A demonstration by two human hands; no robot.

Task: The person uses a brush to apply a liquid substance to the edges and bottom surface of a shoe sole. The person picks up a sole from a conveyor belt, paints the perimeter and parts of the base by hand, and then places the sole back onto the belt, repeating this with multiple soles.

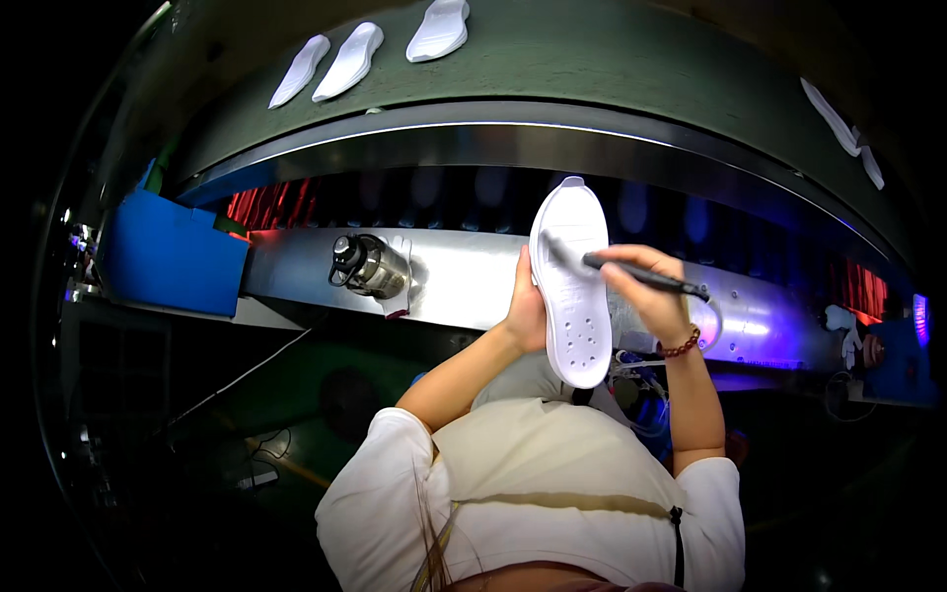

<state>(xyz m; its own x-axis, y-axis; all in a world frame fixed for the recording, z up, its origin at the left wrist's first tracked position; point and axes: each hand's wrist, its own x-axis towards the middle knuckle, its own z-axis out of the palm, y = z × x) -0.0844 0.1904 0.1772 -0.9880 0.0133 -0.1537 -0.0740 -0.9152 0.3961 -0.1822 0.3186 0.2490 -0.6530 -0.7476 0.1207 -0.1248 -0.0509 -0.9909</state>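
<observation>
Over the near edge of the bench (464,281), a white sole (575,301) is held lengthwise, its end with the small holes toward the person. The left hand (529,314) grips it by the left edge, thumb along the rim, the other fingers mostly hidden. The right hand (651,288) pinches a black tool (631,273) between thumb and fingers; its blurred tip is over the sole's upper half, contact unclear. A bottle (375,269) stands on the bench to the left, near a blue bin (176,259). Beyond, more soles (348,62) lie on a green belt (562,74).
</observation>
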